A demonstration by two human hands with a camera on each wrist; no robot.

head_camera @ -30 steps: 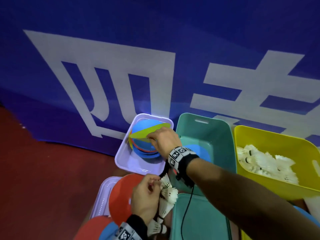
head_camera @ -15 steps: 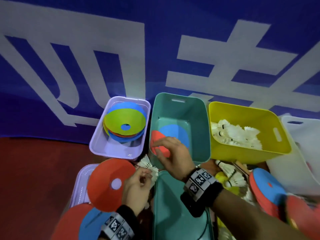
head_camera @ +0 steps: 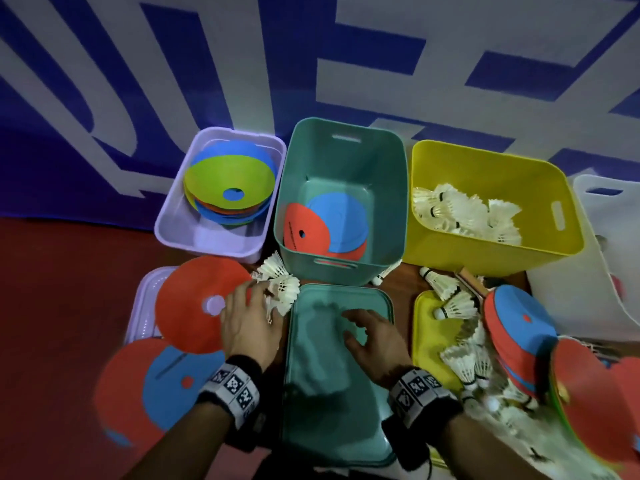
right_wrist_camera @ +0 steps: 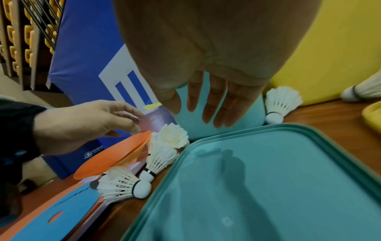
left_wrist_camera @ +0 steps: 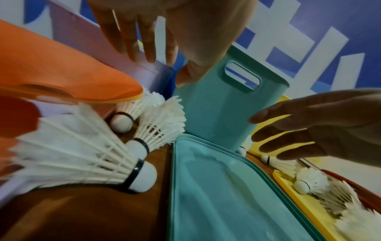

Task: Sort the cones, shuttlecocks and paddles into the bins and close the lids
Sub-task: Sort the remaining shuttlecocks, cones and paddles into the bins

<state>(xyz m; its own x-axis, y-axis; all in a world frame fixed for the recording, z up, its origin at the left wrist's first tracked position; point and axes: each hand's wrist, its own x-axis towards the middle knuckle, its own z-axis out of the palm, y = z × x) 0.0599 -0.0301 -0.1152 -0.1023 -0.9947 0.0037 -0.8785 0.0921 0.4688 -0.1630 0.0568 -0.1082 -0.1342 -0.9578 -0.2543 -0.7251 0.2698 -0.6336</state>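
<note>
My left hand (head_camera: 256, 306) hovers with straight fingers over an orange cone (head_camera: 197, 303) and three white shuttlecocks (head_camera: 280, 285) lying beside it; it holds nothing (left_wrist_camera: 156, 40). My right hand (head_camera: 360, 330) is spread flat just above the teal lid (head_camera: 336, 393), also empty (right_wrist_camera: 212, 97). The teal bin (head_camera: 346, 140) holds red and blue paddles (head_camera: 325, 230). A stack of cones (head_camera: 225, 188) sits in the lavender bin (head_camera: 173, 223). The yellow bin (head_camera: 540, 237) holds shuttlecocks (head_camera: 464, 213).
The orange cone lies on a lavender lid (head_camera: 142, 306). A red-and-blue paddle (head_camera: 162, 375) lies at lower left. To the right are a yellow lid (head_camera: 426, 344), loose shuttlecocks (head_camera: 457, 306), more paddles (head_camera: 519, 337) and a white bin (head_camera: 595, 244). A blue banner stands behind the bins.
My right hand left the red paddle in the teal bin and drew back over the teal lid. My left hand let go of the shuttlecocks, which now lie on the table.
</note>
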